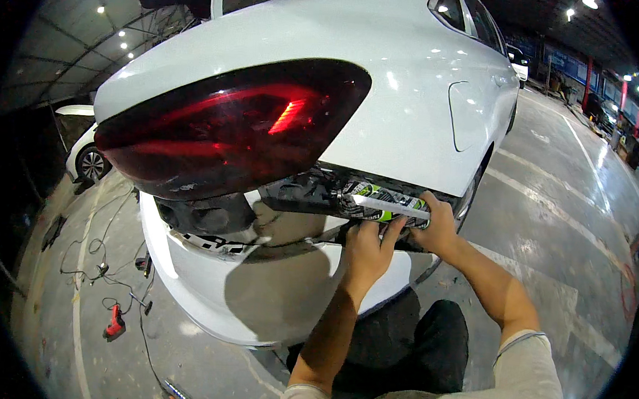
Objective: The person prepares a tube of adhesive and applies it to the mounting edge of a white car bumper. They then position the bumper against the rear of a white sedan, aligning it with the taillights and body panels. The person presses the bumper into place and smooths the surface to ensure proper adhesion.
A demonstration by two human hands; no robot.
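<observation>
A long piece with a black, white and green printed pattern (407, 202) lies in the gap between the white car's rear body (405, 110) and its bumper (204, 295). A pale strip runs along its front; its exact kind I cannot make out. My right hand (437, 227) closes round its right end. Below its middle, my left hand (370, 248) grips the lower edge with thumb and fingers. Beside it to the left, dark plastic parts (298, 192) sit in the gap. The dark red tail light (243, 125) is just above them.
The bumper stands apart from the body along this corner. On the floor at left lie a red power tool (114, 323), loose cables (101, 248) and a black tool (181, 396). Another white car (81, 145) stands at far left. The rear wheel (472, 190) is right of my hands.
</observation>
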